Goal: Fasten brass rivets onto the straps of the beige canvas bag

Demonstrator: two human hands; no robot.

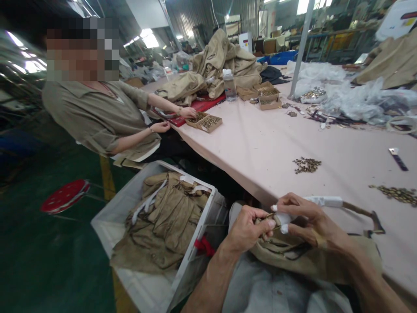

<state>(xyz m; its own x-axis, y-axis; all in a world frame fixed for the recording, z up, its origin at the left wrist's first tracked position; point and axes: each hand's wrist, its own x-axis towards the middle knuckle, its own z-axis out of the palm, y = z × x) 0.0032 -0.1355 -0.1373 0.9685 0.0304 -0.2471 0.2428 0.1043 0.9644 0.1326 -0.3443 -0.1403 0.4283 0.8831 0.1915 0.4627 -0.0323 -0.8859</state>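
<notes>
No readable text, numbers, brands or signs. Bottle (230, 87) on bench (244, 143): any marking too small. White casing (395, 21), upper right: dark panel (409, 15) blurred, illegible.

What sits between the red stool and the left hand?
In the head view: a white plastic bin holding khaki garments, between the red stool and the left hand.

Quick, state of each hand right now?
Left hand: closed, pinching the khaki cloth.
Right hand: fingers curved, white-covered tips at the cloth; whether they grip it cannot be told.
</notes>
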